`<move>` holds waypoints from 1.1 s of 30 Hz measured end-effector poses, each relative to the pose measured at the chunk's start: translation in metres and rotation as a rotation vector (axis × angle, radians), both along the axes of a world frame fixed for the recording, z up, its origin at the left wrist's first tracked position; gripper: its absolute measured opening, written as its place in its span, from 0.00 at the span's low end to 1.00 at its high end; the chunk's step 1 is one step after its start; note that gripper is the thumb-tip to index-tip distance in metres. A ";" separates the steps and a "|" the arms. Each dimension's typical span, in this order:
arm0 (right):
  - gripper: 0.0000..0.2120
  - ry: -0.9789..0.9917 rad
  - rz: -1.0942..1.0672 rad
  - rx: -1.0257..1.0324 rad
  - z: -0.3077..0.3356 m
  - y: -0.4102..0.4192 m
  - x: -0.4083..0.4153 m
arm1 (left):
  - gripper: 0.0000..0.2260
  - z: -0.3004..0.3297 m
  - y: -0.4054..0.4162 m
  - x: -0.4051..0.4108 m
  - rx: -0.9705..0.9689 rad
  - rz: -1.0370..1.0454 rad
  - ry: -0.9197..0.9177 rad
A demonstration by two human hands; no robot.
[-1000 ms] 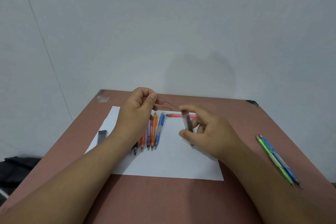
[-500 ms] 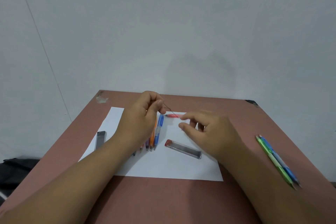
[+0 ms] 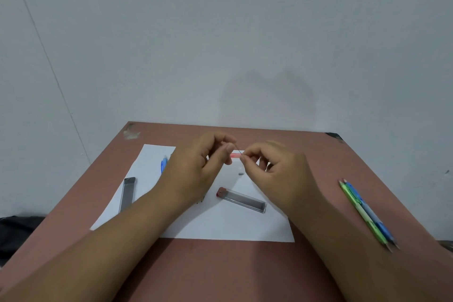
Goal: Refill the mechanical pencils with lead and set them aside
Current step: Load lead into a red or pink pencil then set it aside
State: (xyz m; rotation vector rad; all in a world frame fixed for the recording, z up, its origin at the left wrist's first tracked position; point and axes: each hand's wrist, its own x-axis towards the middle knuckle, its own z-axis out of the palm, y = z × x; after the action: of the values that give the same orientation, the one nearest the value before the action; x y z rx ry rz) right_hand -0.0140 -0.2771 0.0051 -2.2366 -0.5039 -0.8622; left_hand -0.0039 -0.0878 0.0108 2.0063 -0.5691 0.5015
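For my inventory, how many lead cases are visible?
2: a grey lead case at the paper's left edge, and a red-capped lead case between the forearms. None seems hidden.

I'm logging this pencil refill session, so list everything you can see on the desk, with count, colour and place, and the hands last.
Table: one, reddish brown, against a pale wall.
Paper sheet: one, white, table centre.
Lead case: one, clear with red cap, lying on the sheet.
Second lead case: one, grey, sheet's left edge.
Blue pencil: one, partly hidden behind the left hand.
Red pencil: one, between the fingertips on the sheet.
Set-aside pencils: two, green and blue, table's right side.
Lead: thin, dark, pinched between both hands.
Left hand: pinching the lead.
Right hand: pinching the lead.
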 end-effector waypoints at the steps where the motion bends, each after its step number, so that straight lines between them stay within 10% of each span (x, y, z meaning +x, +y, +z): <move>1: 0.06 0.011 -0.016 0.028 0.001 -0.001 0.000 | 0.06 0.000 0.000 0.000 -0.028 0.000 0.019; 7: 0.04 0.122 -0.183 0.326 0.006 -0.010 0.002 | 0.07 0.003 0.005 0.003 -0.015 0.073 0.090; 21: 0.05 0.253 -0.219 0.624 0.013 -0.024 0.006 | 0.09 0.021 -0.029 0.067 0.802 0.139 0.210; 33: 0.04 0.240 -0.195 0.655 0.014 -0.025 0.005 | 0.06 -0.023 -0.034 0.076 0.705 0.245 -0.054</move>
State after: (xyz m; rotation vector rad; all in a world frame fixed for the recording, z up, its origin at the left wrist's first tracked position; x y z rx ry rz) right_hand -0.0088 -0.3019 0.0193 -1.7551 0.1091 -0.7075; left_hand 0.0724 -0.1218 -0.0123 2.7640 -0.5858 0.5509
